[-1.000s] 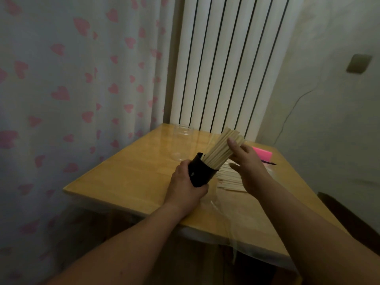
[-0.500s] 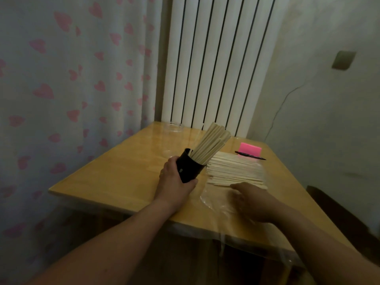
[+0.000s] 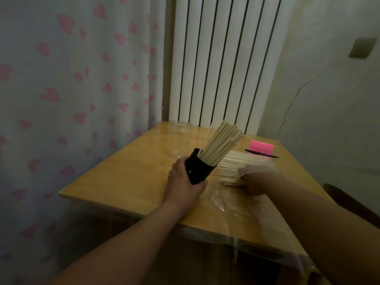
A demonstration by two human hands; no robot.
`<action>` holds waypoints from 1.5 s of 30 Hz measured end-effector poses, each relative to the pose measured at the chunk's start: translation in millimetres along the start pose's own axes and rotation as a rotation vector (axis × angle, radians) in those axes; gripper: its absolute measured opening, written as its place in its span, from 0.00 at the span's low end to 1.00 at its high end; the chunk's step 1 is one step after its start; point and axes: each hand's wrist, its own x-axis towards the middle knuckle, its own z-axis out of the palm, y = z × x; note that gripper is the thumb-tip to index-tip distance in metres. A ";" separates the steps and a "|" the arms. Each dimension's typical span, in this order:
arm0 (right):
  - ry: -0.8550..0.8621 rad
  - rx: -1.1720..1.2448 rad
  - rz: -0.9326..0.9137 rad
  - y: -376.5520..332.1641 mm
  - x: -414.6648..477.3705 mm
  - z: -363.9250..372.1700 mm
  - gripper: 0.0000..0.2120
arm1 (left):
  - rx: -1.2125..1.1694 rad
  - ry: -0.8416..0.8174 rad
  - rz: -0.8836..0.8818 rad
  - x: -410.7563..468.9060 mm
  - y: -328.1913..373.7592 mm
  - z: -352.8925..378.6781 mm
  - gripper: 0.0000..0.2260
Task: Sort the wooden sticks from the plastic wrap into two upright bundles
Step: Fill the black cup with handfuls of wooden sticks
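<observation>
My left hand [image 3: 183, 186] grips a black cup [image 3: 198, 169] and holds it tilted to the right on the wooden table [image 3: 133, 177]. A bundle of pale wooden sticks [image 3: 222, 142] stands in the cup, leaning right. Just right of it, a flat pile of sticks [image 3: 232, 163] lies on clear plastic wrap [image 3: 232, 204]. My right hand [image 3: 259, 179] lies over the near right end of that pile, blurred and partly veiled by the wrap. Whether its fingers close on any sticks is unclear.
A clear, see-through jar [image 3: 181, 140] stands at the back of the table. A pink block [image 3: 261, 147] and a black pen [image 3: 261, 154] lie behind the pile. A white radiator [image 3: 222, 58] rises behind the table and a heart-print curtain [image 3: 72, 89] hangs on the left.
My right hand left the top of the bundle in the cup, dropped to the table and then moved up onto the flat pile. My left hand kept its grip on the cup.
</observation>
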 end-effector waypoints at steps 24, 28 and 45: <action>0.152 -0.062 -0.088 -11.9 -24.6 9.3 0.13 | 0.008 -0.004 0.009 -0.1 0.1 0.2 0.38; 0.259 0.046 -0.094 -7.2 -36.9 20.3 0.11 | 0.015 -0.003 0.009 -0.3 -0.5 0.2 0.38; 0.421 0.200 0.083 -5.1 -50.3 66.1 0.11 | 0.012 -0.010 0.019 0.3 -0.9 0.1 0.38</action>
